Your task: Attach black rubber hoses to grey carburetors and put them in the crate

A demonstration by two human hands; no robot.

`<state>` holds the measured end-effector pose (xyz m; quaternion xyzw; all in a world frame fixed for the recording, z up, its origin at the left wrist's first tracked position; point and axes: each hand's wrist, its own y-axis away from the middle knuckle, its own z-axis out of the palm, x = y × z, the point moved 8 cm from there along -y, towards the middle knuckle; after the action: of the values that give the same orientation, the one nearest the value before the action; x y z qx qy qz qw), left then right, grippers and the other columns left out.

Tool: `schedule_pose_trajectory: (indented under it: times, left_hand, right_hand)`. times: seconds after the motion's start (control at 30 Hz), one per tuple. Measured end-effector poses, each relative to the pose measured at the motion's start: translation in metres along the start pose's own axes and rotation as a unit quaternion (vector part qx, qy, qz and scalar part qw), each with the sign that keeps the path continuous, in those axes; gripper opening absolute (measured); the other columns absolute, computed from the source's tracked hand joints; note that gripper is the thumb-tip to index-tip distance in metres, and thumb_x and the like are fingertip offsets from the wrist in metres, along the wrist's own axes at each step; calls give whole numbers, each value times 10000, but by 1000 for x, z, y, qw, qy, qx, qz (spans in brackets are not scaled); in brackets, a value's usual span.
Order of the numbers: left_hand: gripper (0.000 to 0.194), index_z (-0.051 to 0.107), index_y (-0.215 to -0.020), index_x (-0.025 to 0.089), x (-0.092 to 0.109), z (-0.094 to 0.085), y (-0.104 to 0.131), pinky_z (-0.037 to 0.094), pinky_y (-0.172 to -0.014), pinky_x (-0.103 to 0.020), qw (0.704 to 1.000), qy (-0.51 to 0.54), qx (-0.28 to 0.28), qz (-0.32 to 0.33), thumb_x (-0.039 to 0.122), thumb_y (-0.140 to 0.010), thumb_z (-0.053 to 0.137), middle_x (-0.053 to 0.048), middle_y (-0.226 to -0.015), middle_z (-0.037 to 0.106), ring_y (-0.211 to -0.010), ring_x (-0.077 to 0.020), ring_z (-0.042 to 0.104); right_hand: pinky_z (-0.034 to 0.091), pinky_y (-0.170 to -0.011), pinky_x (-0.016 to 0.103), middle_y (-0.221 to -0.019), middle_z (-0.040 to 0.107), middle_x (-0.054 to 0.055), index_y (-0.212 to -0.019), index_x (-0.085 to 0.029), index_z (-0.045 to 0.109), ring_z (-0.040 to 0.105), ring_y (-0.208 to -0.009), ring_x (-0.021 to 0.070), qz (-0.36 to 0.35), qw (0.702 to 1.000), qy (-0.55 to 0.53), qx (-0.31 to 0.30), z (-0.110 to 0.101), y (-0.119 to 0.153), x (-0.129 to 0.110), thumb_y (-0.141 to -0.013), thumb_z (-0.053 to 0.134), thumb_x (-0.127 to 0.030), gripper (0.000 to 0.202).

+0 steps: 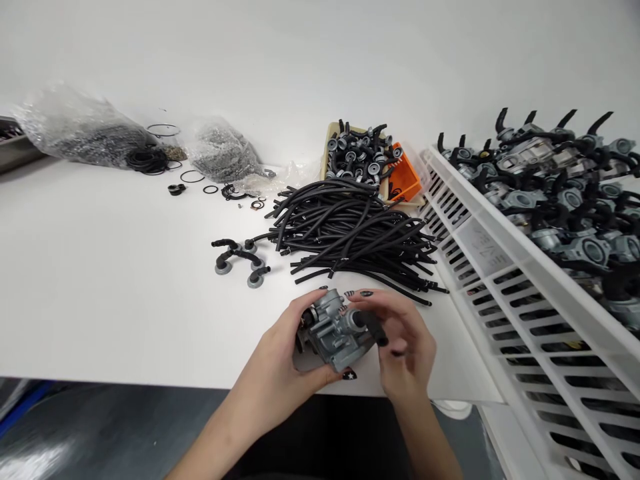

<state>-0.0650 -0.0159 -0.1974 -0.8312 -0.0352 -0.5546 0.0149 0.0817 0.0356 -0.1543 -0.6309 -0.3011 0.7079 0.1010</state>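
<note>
A grey metal carburetor (333, 330) with a short black rubber elbow (374, 328) is held over the table's front edge. My left hand (287, 353) wraps round its left side, thumb along the bottom and fingers behind. On the right, my right hand (405, 340) has curled fingers touching the top right of the part, beside the elbow. Just beyond the hands lies a pile of black hoses (350, 230). Several small grey caps with black elbows (243, 261) stand on the white table to the left of the pile.
A white slatted crate (480, 247) full of carburetors (575, 200) borders the right side. At the back are a beige bin (332, 130) of capped elbows, an orange box (405, 175) and clear bags of small parts (220, 150). Black rings (192, 176) lie at the back left.
</note>
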Motion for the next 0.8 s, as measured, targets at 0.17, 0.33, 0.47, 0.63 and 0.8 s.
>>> schedule_pose_trajectory:
  times: [0.17,0.33,0.47,0.63,0.8]
  left_hand:
    - [753,347,-1365,393,3,-1,0,502,-993,-431,1000,-12,4,8,217,-754,751,-20,-1336,558,-1186,-247,586]
    - [762,341,-1366,421,3,-1,0,509,-978,-406,1000,-17,14,17,236,-756,757,2,-1321,567,-1166,-233,594]
    - [760,333,-1356,451,5,-1,0,514,-965,-358,1000,-19,9,19,225,-761,749,31,-1318,567,-1159,-204,598]
    - [743,346,-1359,415,4,-1,0,528,-938,-365,1000,-20,7,13,238,-761,748,6,-1312,574,-1136,-215,614]
    - [732,361,-1360,384,4,-2,0,528,-950,-386,1000,-23,13,15,252,-758,756,-15,-1315,584,-1142,-228,619]
  right_hand:
    - [525,-971,409,-1197,717,53,-1282,-325,583,662,-1135,236,69,995,-46,-58,1,6,5,-977,540,-262,315]
    - [540,-891,397,-1120,722,72,-1286,-318,623,641,-1072,246,88,989,-6,-121,10,3,8,-978,521,-263,328]
    - [531,-809,351,-1011,715,66,-1242,-305,665,606,-984,226,86,988,5,-131,11,1,9,-977,526,-257,303]
    - [511,-732,314,-940,682,57,-1113,-281,702,611,-875,203,110,986,-27,-121,8,1,15,-947,593,-292,199]
    - [491,-679,298,-855,669,48,-969,-231,682,590,-786,189,132,988,-13,-78,4,1,21,-865,697,-373,177]
